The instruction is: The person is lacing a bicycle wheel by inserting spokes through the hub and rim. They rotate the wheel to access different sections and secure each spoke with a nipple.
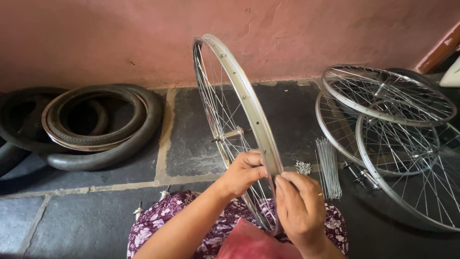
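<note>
**Holding a spoked wheel upright over the lap**

Gripping from both sides, the person's two hands meet at the lower part of a silver bicycle wheel (238, 103) that stands upright on edge, its rim running from near the pink wall (96, 38) down to the lap. The left hand (244, 171) comes from the spoke side, its fingers (253, 160) curled shut around the rim. The right hand (299, 206) sits just beside it on the outer side, fingers (287, 184) pinched narrow against the rim; whether they hold something small there cannot be told. The wheel's hub (232, 134) with its axle shows above the hands, spokes fanning out from it. The lower rim rests over a purple floral garment (158, 218) and a pink cloth (249, 242) on the lap.

On the dark stone floor (191, 129), toward its right edge, a stack of finished spoked wheels (388, 96) lies flat, overlapping one another. Between that stack and the held wheel lie a bundle of loose spokes (328, 165) and, just beside it, a small heap of spoke nipples (303, 167). A couple of loose hubs (362, 176) lie under the stack's near edge. Toward the floor's left edge, against the wall, rubber tyres (96, 122) lie coiled inside one another.
</note>
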### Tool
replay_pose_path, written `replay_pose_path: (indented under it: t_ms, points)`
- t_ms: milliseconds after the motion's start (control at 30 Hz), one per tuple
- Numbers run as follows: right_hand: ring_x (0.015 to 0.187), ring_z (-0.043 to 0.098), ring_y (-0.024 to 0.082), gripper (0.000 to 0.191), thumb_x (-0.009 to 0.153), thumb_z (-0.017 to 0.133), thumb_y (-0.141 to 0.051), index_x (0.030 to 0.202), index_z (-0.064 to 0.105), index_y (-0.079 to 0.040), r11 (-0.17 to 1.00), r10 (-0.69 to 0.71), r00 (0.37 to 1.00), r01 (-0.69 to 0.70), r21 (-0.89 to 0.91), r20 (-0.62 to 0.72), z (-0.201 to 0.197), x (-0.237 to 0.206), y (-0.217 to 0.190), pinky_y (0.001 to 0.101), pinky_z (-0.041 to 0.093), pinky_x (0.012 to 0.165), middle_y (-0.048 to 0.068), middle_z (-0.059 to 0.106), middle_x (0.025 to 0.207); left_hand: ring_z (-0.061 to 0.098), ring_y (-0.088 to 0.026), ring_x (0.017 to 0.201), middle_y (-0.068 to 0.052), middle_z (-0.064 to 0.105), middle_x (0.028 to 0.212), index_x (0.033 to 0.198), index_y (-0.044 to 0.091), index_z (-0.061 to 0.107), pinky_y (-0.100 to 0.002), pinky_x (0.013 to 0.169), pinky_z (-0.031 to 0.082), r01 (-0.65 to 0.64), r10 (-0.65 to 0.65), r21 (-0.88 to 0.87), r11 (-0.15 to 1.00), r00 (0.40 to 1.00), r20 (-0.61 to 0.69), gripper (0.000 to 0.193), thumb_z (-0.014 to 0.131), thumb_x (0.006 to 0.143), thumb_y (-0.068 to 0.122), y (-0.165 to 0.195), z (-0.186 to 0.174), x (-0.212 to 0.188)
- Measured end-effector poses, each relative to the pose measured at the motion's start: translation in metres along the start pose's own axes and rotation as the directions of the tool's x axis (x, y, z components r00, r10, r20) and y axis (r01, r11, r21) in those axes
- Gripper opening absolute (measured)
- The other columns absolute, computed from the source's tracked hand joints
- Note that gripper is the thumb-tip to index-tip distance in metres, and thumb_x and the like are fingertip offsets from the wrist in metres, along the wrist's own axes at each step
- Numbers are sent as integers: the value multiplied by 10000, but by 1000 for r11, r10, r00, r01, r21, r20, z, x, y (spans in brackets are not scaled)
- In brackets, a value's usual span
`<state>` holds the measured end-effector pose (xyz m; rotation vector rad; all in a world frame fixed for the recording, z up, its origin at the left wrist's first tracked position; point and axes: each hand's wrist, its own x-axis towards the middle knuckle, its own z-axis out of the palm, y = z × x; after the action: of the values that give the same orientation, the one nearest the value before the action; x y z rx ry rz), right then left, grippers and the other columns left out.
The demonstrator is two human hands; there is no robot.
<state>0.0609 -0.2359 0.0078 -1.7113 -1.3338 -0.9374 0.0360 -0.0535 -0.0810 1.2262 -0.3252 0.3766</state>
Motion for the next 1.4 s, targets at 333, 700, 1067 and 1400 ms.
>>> replay_pose_path:
  t_ms: [333, 700, 1067, 1400]
  points:
    - [1024, 671, 308, 307, 825, 742, 75, 1124, 691, 29, 1000, -25, 995, 26, -1, 92, -4, -4, 5, 393, 556, 866, 135, 632, 1160, 631, -143, 994, -45, 683, 1065, 1040, -5, 753, -305, 895, 520, 62, -62, -33, 998, 998, 13, 176, 766, 959, 151, -1, -6, -2]
    - [1005, 659, 303, 313, 836, 742, 81, 1137, 679, 22, 999, -38, 997, 36, 27, 71, -3, -2, 4, 365, 547, 850, 147, 615, 1179, 640, -155, 1012, -63, 680, 1085, 1031, -18, 752, -303, 894, 528, 8, -8, 15, 1000, 1000, 23, 160, 758, 968, 129, -1, -8, -3]
    - [1004, 672, 204, 177, 944, 750, 73, 1096, 700, -4, 920, 336, 936, -303, 250, -103, -9, -24, 8, 272, 587, 824, 102, 595, 1219, 646, -160, 963, -73, 676, 1046, 1039, -34, 759, -300, 852, 537, 21, -20, -15, 1000, 1000, 12, 164, 729, 1000, 122, -3, 2, -6]
    - [1065, 651, 294, 225, 902, 786, 71, 1108, 703, 32, 999, 30, 995, -29, 16, -91, 2, -20, 0, 369, 573, 902, 134, 595, 1168, 650, -159, 1023, -59, 683, 1092, 1067, -15, 761, -314, 915, 536, 24, -24, -48, 999, 1000, -12, 168, 746, 979, 127, -3, 5, -9]
